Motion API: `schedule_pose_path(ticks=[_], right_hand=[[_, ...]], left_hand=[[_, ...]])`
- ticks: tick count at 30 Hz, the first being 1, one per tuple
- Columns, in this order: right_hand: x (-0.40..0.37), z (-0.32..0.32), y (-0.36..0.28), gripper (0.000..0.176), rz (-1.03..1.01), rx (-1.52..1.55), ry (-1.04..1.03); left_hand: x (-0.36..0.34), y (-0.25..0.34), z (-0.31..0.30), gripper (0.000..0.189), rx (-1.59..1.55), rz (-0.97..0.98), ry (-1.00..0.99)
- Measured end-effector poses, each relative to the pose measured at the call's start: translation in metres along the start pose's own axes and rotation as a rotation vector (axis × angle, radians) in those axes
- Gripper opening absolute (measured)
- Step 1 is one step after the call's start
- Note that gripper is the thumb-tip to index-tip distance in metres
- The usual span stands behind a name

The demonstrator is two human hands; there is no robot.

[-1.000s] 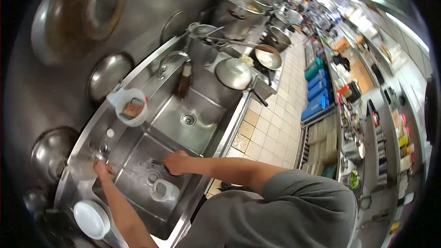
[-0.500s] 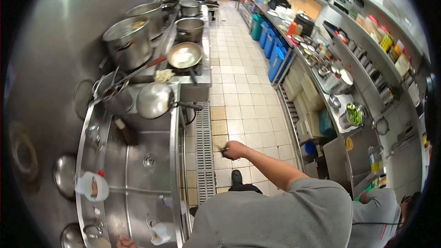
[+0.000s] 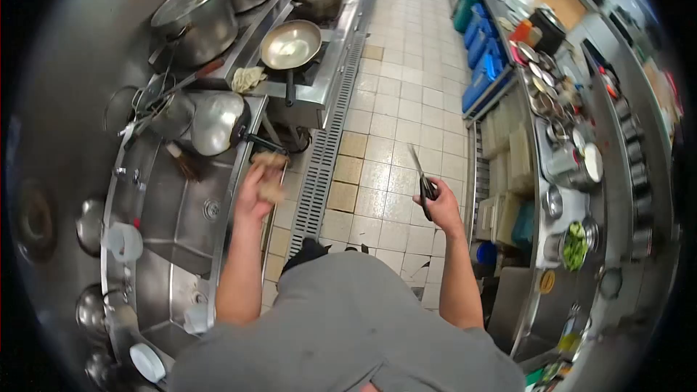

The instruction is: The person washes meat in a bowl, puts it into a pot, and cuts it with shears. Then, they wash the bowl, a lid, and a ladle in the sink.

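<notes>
My right hand (image 3: 441,207) grips a pair of scissors (image 3: 425,196) by dark handles, over the tiled floor. Its narrow metal blade points up and away from me. On the other side, my left hand (image 3: 257,189) is raised by the sink's front edge. Motion smears its fingers, but thumb and fingers show apart. Just beyond them is the dark handle of a wok (image 3: 216,125), which rests on the sink's far corner. A frying pan (image 3: 290,45) sits on the stove behind, its handle toward me.
Left of me runs a steel sink (image 3: 181,210) with a brush (image 3: 183,162) and a white plastic jug (image 3: 123,242). Large stockpots (image 3: 194,22) stand beyond. A cloth (image 3: 248,79) lies at the stove corner. On the right counter is a container of cut greens (image 3: 574,247); blue bins (image 3: 486,72) stand farther off.
My left hand has come up from the bottom of the sink to near the wok handle. The scissors have moved right with my right hand. The view has turned downward; a person at right left view.
</notes>
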State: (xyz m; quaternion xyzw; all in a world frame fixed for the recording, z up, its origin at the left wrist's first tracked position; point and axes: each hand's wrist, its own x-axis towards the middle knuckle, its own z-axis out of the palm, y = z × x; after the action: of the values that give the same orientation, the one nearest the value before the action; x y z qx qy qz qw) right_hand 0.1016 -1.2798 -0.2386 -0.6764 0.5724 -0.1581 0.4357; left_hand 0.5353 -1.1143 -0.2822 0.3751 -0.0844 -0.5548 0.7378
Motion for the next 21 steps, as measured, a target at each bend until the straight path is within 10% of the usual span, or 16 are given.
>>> schedule_pose_path(ticks=[3, 7, 8, 10, 13, 21], right_hand=[[0.073, 0.016, 0.031, 0.075, -0.234, 0.101, 0.0], [0.14, -0.019, 0.002, 0.077, -0.201, 0.513, -0.528], [0.155, -0.026, 0.004, 0.077, -0.192, 0.513, -0.514], [0.186, -0.051, 0.001, 0.073, -0.272, -0.481, 0.041], [0.213, -0.093, 0.031, 0.068, 0.047, -0.043, 0.046], [0.319, -0.153, 0.008, 0.075, 0.127, 0.195, -0.048]], left_hand=[[0.077, -0.016, 0.085, 0.022, -0.076, -0.071, -0.178], [0.175, -0.045, 0.16, 0.023, -0.037, -0.086, -0.269], [0.194, -0.051, 0.175, 0.024, -0.02, -0.091, -0.273], [0.243, -0.066, 0.194, 0.026, -0.065, -0.156, -0.282], [0.31, -0.082, 0.236, 0.029, -0.11, -0.227, -0.345], [0.437, -0.106, 0.363, 0.02, 0.186, -0.172, -0.383]])
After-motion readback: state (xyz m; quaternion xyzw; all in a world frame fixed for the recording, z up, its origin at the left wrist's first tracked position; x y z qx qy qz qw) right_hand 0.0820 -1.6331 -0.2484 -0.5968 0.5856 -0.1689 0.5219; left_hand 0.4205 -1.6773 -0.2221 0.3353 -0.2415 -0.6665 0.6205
